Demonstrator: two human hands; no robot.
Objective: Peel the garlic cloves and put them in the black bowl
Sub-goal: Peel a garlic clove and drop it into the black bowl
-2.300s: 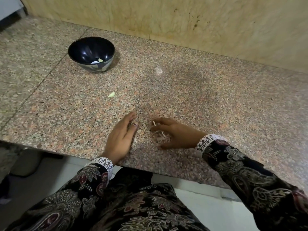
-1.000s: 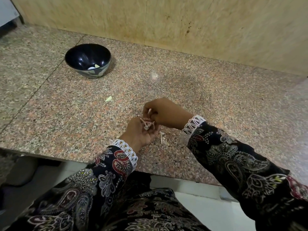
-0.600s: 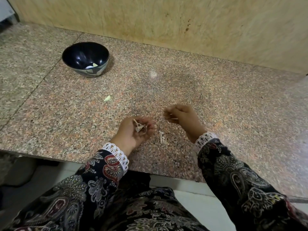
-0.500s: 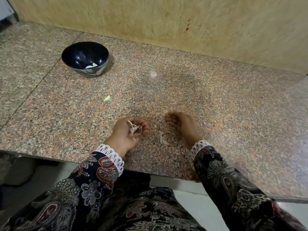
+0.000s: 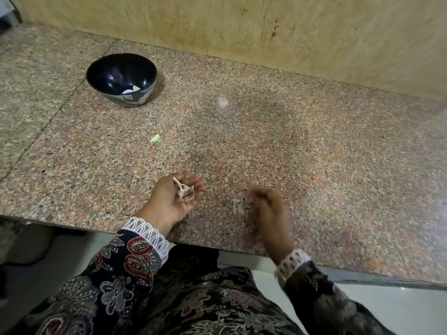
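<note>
Garlic remains [image 5: 184, 191], a dry stem with papery skin and perhaps a clove beneath, lie in the cupped palm of my left hand [image 5: 174, 201], which rests palm up on the worktop [image 5: 314, 153] near its front edge. My left fingers [image 5: 197, 189] curl loosely around the piece, cradling rather than squeezing it. A few pale scraps of peel [image 5: 237, 207] lie on the stone between my hands. One peeled clove [image 5: 155, 138] sits loose on the worktop, between my hands and the black bowl [image 5: 121, 78]. That bowl stands well apart, far to the left near the wall, with a couple of pale pieces at its bottom.

I judge the risks small but real: the loose clove could be forgotten, and skin could fall into the bowl with a clove if I tip my palm carelessly.

My right hand [image 5: 271, 209] is blurred with motion just beside the scraps. Its fingers look bent, but I cannot tell whether they pinch anything.
</note>
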